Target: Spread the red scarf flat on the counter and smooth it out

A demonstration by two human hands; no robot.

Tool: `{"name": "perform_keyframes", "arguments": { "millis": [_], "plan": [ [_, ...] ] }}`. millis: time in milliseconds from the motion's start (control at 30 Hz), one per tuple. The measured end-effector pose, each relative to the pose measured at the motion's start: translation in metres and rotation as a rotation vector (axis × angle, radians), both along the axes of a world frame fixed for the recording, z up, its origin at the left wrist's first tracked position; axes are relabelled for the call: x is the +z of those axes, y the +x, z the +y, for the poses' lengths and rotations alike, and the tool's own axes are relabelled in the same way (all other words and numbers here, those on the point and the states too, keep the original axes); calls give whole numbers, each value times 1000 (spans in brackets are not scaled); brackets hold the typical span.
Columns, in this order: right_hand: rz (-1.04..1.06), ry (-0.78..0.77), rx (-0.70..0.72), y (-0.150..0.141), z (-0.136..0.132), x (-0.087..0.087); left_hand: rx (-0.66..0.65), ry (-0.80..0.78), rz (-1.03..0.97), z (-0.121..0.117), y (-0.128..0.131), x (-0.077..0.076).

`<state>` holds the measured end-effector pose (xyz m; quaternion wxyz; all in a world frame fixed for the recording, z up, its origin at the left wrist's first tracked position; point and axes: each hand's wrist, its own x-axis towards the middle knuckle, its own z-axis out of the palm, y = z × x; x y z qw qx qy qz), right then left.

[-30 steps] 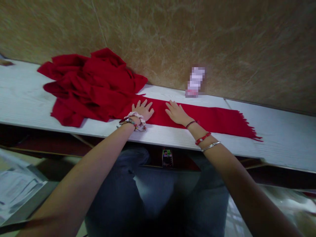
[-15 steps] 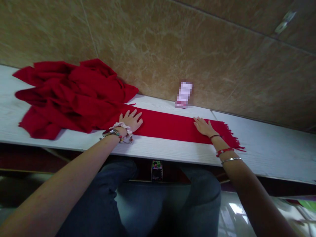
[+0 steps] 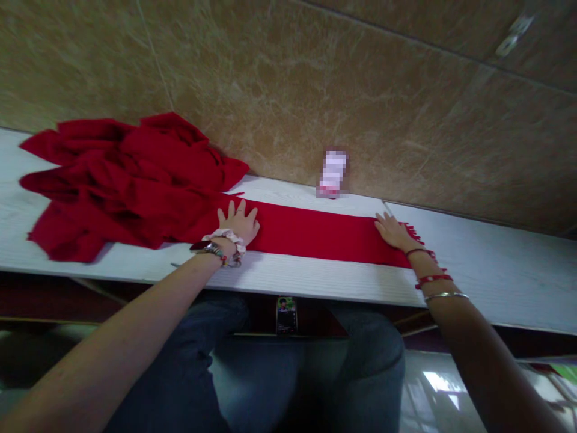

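Note:
A red fringed scarf [image 3: 315, 231] lies flat in a long strip across the white table [image 3: 315, 279]. My left hand [image 3: 238, 222] rests on the strip's left part, palm down with fingers spread. Near the fringed right end, my right hand [image 3: 395, 232] lies flat on the cloth, fingers stretched out; its wrist and forearm cover part of the fringe. To the left of my left hand, a big crumpled heap of red cloth [image 3: 130, 186] meets the strip. Whether the heap and strip are one piece, I cannot tell.
A tiled brown wall [image 3: 270, 90] runs along the table's far edge. A blurred-out pinkish-white item [image 3: 332, 174] stands near that edge. Below the table's front edge, a lit phone [image 3: 286, 316] sits between my legs.
My right hand has slid to the right along the scarf towards its fringed end. My left hand stays at the same place on the cloth. The view has shifted slightly.

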<state>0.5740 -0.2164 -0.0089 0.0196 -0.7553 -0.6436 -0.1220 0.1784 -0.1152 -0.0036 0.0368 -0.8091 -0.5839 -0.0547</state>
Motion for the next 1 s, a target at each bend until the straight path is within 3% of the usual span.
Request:
{"name": "perform_keyframes", "arguments": {
  "millis": [100, 200, 300, 433, 600, 767, 867, 1000],
  "plan": [
    [31, -51, 57, -45, 14, -2, -162, 91, -14, -16, 31, 7],
    [100, -157, 203, -83, 23, -2, -253, 20, -54, -23, 60, 7],
    [159, -223, 235, -91, 25, 0, -292, -101, -49, -21, 74, 1],
    [152, -197, 127, -50, 17, -1, -291, -148, -26, -13, 75, -7],
    [196, -128, -145, 22, -3, -2, -280, -106, -21, -12, 74, -11],
    [181, -37, -270, 44, -17, 7, -268, -108, -24, -15, 75, -9],
    [165, -6, -210, 22, -15, 13, -273, -110, -31, -17, 75, -6],
    [159, -6, 55, -51, -10, 13, -277, -92, -47, -21, 73, -5]
  ]
}}
